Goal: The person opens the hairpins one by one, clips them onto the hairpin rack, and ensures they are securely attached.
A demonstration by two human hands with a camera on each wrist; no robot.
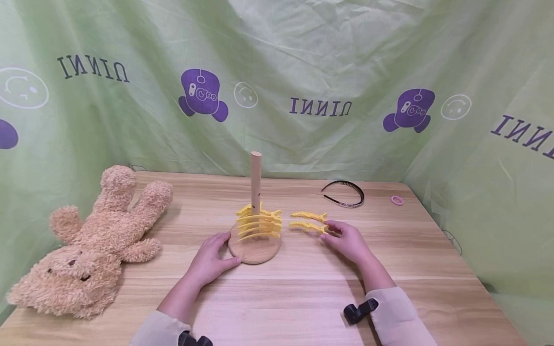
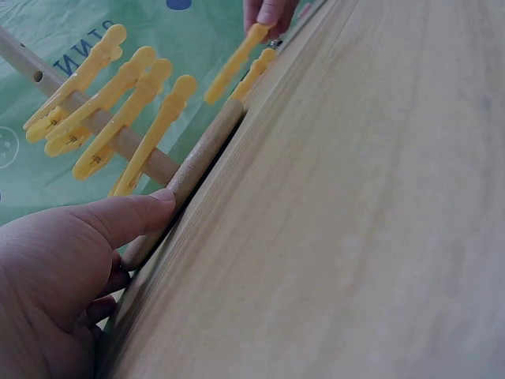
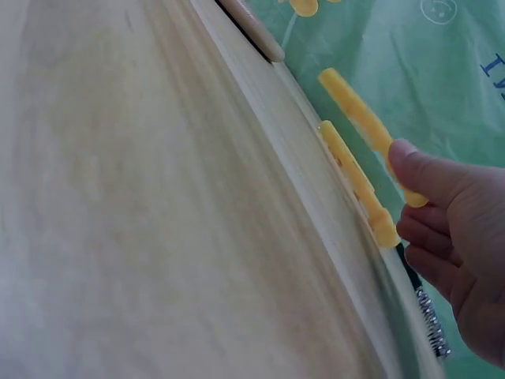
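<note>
A wooden post (image 1: 256,182) rises from a round wooden base (image 1: 255,253), with several yellow hair clips (image 1: 259,226) clamped on its lower part. The left hand (image 1: 209,259) grips the base's left edge; its thumb (image 2: 142,215) lies on the rim in the left wrist view. Right of the stand, the right hand (image 1: 346,241) pinches the end of one yellow clip (image 3: 361,118) between thumb and fingers, held above the table. Another yellow clip (image 3: 355,181) lies on the table just behind it, touched by no finger in the right wrist view.
A plush bear (image 1: 95,240) lies along the table's left side. Toward the back right are a black headband (image 1: 362,196) and a pink hair tie (image 1: 396,200). Green printed fabric (image 1: 277,139) hangs around the wooden table (image 1: 268,307).
</note>
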